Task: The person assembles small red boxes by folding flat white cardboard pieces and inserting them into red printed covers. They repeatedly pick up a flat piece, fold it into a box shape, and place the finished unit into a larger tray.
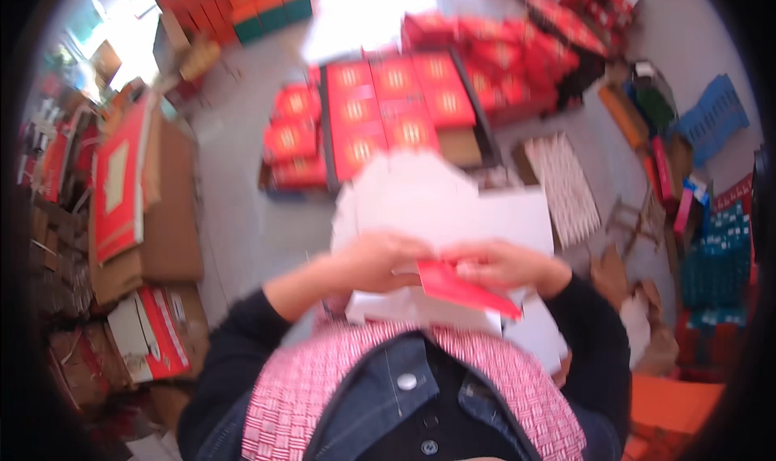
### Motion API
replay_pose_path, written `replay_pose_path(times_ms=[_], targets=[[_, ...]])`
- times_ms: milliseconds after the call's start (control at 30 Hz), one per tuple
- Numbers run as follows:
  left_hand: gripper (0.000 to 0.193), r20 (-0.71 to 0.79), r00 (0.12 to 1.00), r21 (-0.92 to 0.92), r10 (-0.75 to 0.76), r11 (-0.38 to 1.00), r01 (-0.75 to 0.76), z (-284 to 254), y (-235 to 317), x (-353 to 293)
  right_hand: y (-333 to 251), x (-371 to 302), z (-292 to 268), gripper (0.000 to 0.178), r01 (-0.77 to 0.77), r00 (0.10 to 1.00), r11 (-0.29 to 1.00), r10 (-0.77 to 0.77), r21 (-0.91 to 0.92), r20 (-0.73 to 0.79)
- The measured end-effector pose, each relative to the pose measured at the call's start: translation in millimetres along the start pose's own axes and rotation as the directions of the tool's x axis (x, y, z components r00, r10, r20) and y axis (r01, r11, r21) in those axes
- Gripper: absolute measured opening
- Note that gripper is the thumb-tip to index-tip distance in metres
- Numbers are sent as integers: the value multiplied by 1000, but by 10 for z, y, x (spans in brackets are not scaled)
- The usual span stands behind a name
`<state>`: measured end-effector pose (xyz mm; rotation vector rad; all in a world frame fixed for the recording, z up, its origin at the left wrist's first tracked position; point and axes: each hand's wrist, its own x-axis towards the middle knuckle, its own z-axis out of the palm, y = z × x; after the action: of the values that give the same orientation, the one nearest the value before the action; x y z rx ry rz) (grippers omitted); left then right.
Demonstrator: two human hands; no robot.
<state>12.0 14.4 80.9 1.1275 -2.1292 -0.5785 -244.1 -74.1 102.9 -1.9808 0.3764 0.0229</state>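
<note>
In front of my chest my left hand [378, 264] is closed at the near part of a white card sheet [412, 198] with curved, cut edges. My right hand [503, 265] has its fingers closed over a red panel [470, 289], whose left corner reaches my left fingertips. Whether the red panel is a folded part of the white sheet or a separate piece, I cannot tell. More white card [461, 314] lies under my hands, close to my checked pink apron [299, 380]. Motion blurs the fingers.
Beyond the sheet lies a dark-edged tray [477, 97] of red boxes [396, 77], with further red boxes [517, 57] heaped behind. Brown cartons [174, 202] stand at left. On the right are a ridged pale board [563, 188], a blue sack [715, 120] and teal packages [718, 255].
</note>
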Motion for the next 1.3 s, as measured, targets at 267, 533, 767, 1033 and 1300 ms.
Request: replay_pose_path(times_ms=[267,533,767,1033,1300], targets=[[20,-764,552,-340,-334,935,96,-499,-290,-56,-317,-300,-470,42,236,232,953,-247,-192,-941],[18,-713,572,-507,-407,862,-20,52,427,-6,338,136,111,85,244,543,762,406,600,-736],[12,-862,318,-469,-395,860,-202,255,373,-252,580,2,-144,68,193,455,702,556,686,-696],[58,-668,744,-132,22,980,-148,50,38,-120,478,-195,-391,38,81,731,727,421,681,-537],[25,-182,924,-745,335,566,-352,-404,-118,235,634,-108,-768,37,-381,809,860,487,338,-328]])
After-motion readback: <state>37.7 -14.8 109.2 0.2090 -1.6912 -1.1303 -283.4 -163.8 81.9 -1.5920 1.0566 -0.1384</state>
